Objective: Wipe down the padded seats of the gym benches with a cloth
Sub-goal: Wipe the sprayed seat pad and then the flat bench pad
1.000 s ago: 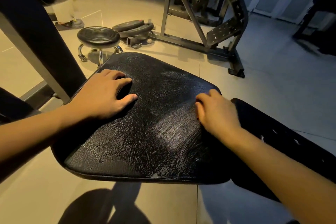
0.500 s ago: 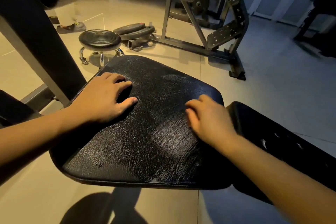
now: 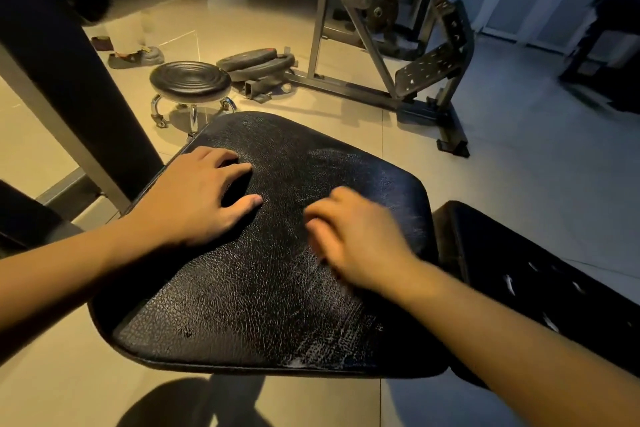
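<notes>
left hand (image 3: 194,198), right hand (image 3: 358,239) on seat (image 3: 263,308)

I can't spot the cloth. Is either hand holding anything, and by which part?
Left hand rests flat on the seat, holding nothing. Right hand is blurred, fingers curled; cannot tell.

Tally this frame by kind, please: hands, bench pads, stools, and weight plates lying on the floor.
Hands: 2, left hand, right hand
Bench pads: 2, seat pad, side pad
Stools: 1, round stool
Floor plates: 2, stacked weight plates
Total: 7
</notes>
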`<state>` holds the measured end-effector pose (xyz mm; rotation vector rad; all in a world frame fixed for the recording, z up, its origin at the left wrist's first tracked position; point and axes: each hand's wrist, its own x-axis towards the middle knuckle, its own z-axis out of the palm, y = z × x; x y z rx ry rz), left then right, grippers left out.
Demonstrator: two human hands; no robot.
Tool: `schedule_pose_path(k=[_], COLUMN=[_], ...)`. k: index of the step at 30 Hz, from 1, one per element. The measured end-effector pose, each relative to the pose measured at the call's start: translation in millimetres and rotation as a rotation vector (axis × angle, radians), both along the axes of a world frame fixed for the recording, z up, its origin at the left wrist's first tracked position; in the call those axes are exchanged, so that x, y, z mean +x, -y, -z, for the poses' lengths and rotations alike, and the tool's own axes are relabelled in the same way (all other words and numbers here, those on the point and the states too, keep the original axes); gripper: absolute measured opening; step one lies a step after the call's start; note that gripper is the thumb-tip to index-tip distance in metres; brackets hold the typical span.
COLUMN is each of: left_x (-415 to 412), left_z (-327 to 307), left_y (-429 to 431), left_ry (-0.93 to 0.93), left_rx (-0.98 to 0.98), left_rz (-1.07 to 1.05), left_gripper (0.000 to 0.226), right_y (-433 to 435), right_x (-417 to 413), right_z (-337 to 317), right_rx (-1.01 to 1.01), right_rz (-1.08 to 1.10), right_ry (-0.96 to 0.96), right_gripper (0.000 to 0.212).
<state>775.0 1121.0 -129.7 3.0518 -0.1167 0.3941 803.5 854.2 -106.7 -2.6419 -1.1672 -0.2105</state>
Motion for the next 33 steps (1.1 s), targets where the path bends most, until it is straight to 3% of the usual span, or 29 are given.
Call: schedule_pose_path(k=[2,3,8,10,13,15,21,23,26,28,30,33], left_x=[1,2,-1,-1,-1,1,0,0,1,1,3,1], left_z=[1,0,-1,-2,-2,-1,0,0,1,0,0,1], left_y=[0,0,2,2,1,0,0,0,-1,-1,-2,-1], left_ry=[0.006,0.005,-0.002,-0.002,-0.008,-0.012,-0.008,-0.021,-0.02,-0.016,-0.024,-0.018], left_rx=[-0.003,-0.002,-0.004,-0.003,-0.002,-0.007,-0.002,-0.002,0.007,-0.002,0.002,-0.004], left_rz=[0.001,0.006,-0.01,-0.007,-0.001,-0.003,-0.005,-0.006,0.004,0.003,0.009,0.006], left_gripper=[0.077,0.077,0.077,0.076,0.078,0.08,0.077,0.079,0.079,0.079,0.08,0.08], right_y=[-8,-4,49,33,-14,-28,41,30,-17,-35,-24,26], right_x=[-9,4,89,77,25,16,109,98,59,47,70,120], right_z=[2,3,2,-2,-8,-10,-3,-3,-8,-8,-7,-2], right_rx=[-0.011,-0.004,-0.076,-0.127,-0.078,-0.104,-0.147,-0.159,-0.072,-0.117,-0.103,-0.103], right_rz=[-0.207,-0.154,0.612,0.563,0.122,-0.031,0.636,0.578,0.162,-0.002,0.107,0.552], right_ry=[0.01,0.028,0.068,0.093,-0.018,-0.019,0.055,0.083,-0.027,-0.015,0.012,0.021], right_gripper=[0.027,0.028,0.029,0.029,0.028,0.028,0.026,0.026,0.026,0.026,0.024,0.024])
